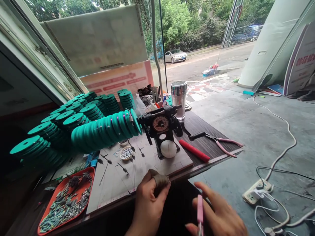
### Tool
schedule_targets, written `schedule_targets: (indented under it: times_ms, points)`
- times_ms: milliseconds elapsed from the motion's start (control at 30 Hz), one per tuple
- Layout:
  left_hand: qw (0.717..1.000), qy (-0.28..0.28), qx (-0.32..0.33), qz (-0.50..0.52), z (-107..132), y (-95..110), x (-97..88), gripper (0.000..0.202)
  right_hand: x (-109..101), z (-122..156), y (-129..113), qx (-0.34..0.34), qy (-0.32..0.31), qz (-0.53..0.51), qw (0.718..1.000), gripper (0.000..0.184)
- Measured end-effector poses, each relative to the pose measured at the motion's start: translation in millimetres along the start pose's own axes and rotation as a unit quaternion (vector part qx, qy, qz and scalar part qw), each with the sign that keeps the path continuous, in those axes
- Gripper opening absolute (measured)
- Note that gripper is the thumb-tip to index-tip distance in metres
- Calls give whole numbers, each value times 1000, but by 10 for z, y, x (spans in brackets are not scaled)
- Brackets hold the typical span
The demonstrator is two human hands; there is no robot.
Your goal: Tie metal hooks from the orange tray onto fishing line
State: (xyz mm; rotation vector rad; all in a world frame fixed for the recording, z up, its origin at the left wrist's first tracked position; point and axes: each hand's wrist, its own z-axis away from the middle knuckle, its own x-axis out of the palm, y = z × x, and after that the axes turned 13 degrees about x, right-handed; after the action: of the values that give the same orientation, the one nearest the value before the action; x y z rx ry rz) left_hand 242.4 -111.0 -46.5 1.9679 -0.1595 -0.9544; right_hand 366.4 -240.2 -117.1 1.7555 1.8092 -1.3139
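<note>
My left hand (149,201) is closed in a pinch in front of the board's near edge. A grey-brown cover (161,180) wraps a finger of it. Whatever is between the fingertips is too small to make out. To the right, my right hand (219,209) holds a pink-handled tool (200,209), its metal end pointing down and cut off by the lower frame edge. Beyond my hands stands a black hand-cranked winder (161,123) with a dial and a white ball (168,149) at its foot. A row of green spools (105,129) sits on its shaft.
Stacks of green discs (29,144) stand at the left. A red tray (91,183) holds small metal parts. Small dark fittings and a bead dish (126,153) lie on the board (113,188). Pink-handled pliers (223,144), a red rod (194,150) and a shaker-topped jar (178,101) are rightward.
</note>
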Motion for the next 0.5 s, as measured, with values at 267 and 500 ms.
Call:
schedule_targets:
  times_ms: [267,500]
  points:
    - [965,38,-101,240,98,214,-83,13,-67,-111,-58,13,-118,-32,992,16]
    - [966,36,-116,227,134,229,-104,15,-56,-63,-29,2,-116,-44,992,13]
